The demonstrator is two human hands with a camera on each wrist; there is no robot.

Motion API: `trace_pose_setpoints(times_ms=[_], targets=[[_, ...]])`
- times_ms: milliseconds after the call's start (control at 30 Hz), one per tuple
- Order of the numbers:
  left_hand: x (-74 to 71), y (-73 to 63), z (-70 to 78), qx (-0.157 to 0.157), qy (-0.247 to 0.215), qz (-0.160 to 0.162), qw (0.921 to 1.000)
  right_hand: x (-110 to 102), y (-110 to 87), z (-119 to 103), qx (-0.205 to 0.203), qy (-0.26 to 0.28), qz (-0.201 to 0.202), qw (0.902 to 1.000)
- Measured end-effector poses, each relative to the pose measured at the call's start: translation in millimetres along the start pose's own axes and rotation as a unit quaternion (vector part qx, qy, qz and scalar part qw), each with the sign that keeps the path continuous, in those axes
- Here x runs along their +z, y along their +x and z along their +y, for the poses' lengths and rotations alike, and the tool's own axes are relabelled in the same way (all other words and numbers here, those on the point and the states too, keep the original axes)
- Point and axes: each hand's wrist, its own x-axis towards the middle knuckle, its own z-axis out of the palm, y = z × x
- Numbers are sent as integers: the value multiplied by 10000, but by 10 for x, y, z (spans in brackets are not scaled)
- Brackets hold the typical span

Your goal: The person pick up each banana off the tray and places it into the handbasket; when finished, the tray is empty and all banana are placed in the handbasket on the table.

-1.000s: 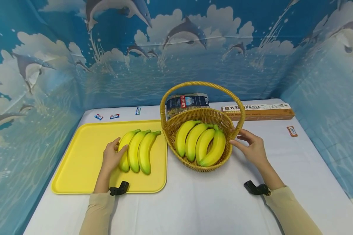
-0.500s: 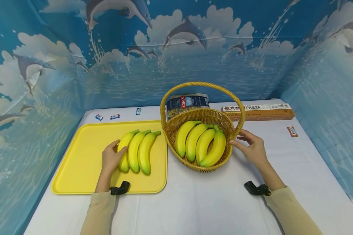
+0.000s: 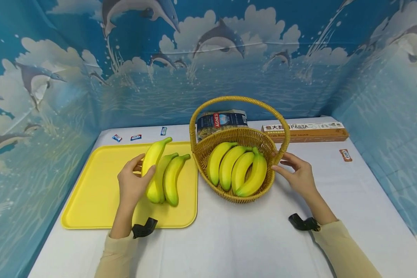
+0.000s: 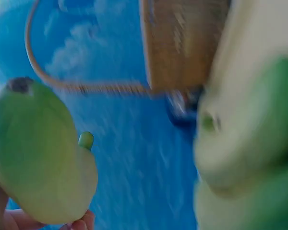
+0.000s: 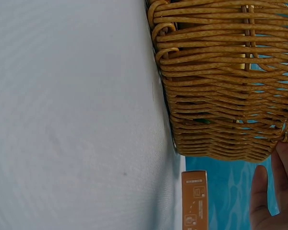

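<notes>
My left hand (image 3: 133, 183) grips a banana (image 3: 153, 155) between thumb and fingers, raised above the yellow tray (image 3: 94, 185) and tilted with its stem up and away. Seen from the left wrist, the held banana (image 4: 41, 148) shows its dark-tipped end close up. Two more bananas (image 3: 173, 179) lie side by side on the tray just below and right of it. With thumb and fingertips my right hand (image 3: 300, 175) holds the right rim of the wicker basket (image 3: 238, 199), by the foot of its handle. Several bananas (image 3: 226, 170) lie inside the basket.
Behind the basket lie a pasta bag (image 3: 220, 121) and, to its right, a long pasta box (image 3: 305, 132). Small wrapped packets (image 3: 136, 137) are scattered behind the tray. Another packet (image 3: 345, 155) lies at the right. A dolphin-print curtain (image 3: 208, 77) encloses the white table.
My left hand has taken hold of the leftmost banana on the tray and lifted it off, up and slightly away. My right hand and the basket have stayed in place.
</notes>
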Motion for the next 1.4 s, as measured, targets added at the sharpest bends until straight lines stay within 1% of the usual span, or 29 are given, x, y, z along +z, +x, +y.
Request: trace_pose_setpoints(times_ms=[33,100,167,233,267,333,433,533,633,767,900,1033,1233,1333,1400], targets=[[45,-34,113,212,-112,-36,9997,-8,1,0,-3,-1,2,10000],[168,-96,332,631,-303,-217,9973,-23,3,-2,-8,4,8,10000],[330,-136,538,966,-472,-521,9928,-33,5,-3,-7,26,14,10000],[514,-150,718,1210,-534,-865,9874,-37,4,-6,-11,40,27,10000],[606,-149,797,1277,-518,-1028,9851,-36,3,-8,-9,40,24,10000],[784,-136,926,1292,-463,-1318,9817,-28,2,-14,-7,42,-4,10000],[1027,-78,1033,1238,-267,-1592,9791,-9,-2,-20,6,51,-63,10000],[1235,13,1041,1167,14,-1660,9792,7,-4,-15,28,91,-83,9999],[1405,113,982,1107,289,-1634,9799,5,-2,-5,22,70,-62,10000],[1555,207,919,994,645,-1567,9805,-16,-4,-11,7,-5,-25,10000],[1645,229,866,1042,1066,-1336,9798,-20,0,-16,-36,29,-31,10000],[1695,212,825,1271,1373,-972,9775,-17,2,-10,-49,29,-51,10000],[1716,184,808,1556,1492,-498,9752,-19,6,-11,-27,-48,-48,10000],[1678,140,824,1777,1493,-289,9723,-15,4,-1,-21,-16,-54,10000],[1602,87,854,1910,1317,-227,9725,-10,2,6,-26,5,-56,10000]])
